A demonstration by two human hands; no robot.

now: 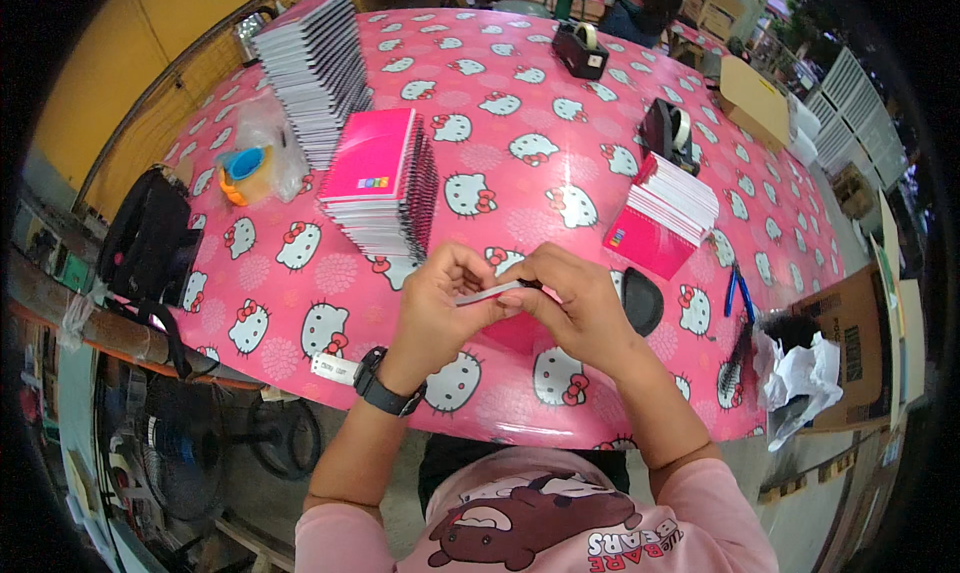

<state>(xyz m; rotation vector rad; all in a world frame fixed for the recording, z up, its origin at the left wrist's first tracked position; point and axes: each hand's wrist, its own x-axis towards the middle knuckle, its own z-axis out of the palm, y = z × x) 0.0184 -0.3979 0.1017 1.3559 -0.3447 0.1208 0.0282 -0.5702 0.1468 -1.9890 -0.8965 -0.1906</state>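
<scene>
Near the table's front edge, my two hands hold a small pink notebook (490,294) between them, turned so that its pale page edge faces up. My left hand (432,298) pinches its left end with thumb and curled fingers. At the other end my right hand (580,308) is closed, its fingertips by a dark bit that looks like the coil binding. Part of the pink cover shows below; the fingers hide the rest. Beyond my left hand rises a stack of pink spiral notebooks (370,163). A black oval object (641,301) lies right beside my right hand.
A taller notebook stack (315,78) stands behind at left, near an orange-and-blue ring-shaped item (246,165). To the right are fanned pink notebooks (652,238), blue-handled pliers (738,291), crumpled white paper (808,373) and a black tape dispenser (660,133); another dispenser (578,53) stands farther back.
</scene>
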